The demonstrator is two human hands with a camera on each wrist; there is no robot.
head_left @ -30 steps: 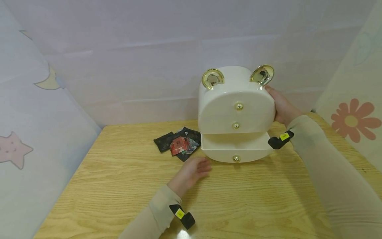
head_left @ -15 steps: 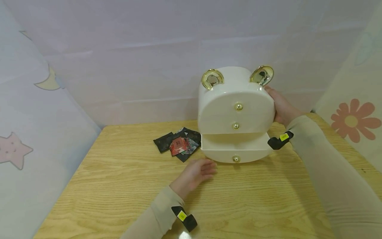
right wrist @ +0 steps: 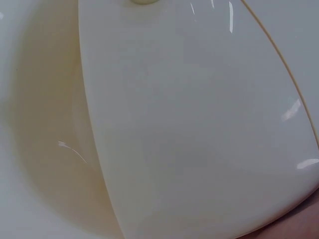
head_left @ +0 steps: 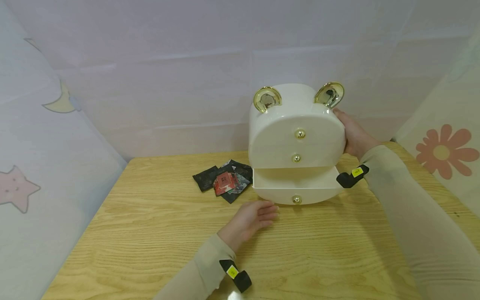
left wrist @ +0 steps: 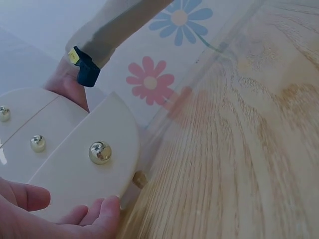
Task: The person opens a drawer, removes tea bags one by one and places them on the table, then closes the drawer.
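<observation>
Nearest the camera, on each wrist, sits a black strap with a small yellow tag (head_left: pixel 232 272); the print on the tags is too small to read. The left hand (head_left: pixel 250 218) lies low over the table (head_left: pixel 150 241), fingers loosely extended and holding nothing, their tips just short of the drawer (head_left: pixel 296 189); in the left wrist view the fingertips (left wrist: pixel 102 211) sit right under the drawer's rounded front, though contact cannot be told.

The drawer is the lowest of three in a cream box (head_left: pixel 297 133); it stands pulled out, while the two above are closed, each with a gold knob (head_left: pixel 296 199) on its front; two gold ears top the box. The right hand (head_left: pixel 354 135) rests against the box's right side — palm on the shell, fingers reaching up behind the right ear (head_left: pixel 329 94); how far they curl cannot be told; the right wrist view shows only glossy cream surface.

Left of the drawer and just beside it lies a small heap of sachets (head_left: pixel 224 181) — mostly black, one red with a pale label whose writing cannot be read. Behind the table hang pale sheets with a moon (head_left: pixel 61 102), a star (head_left: pixel 16 187) and a flower (head_left: pixel 442 152).
</observation>
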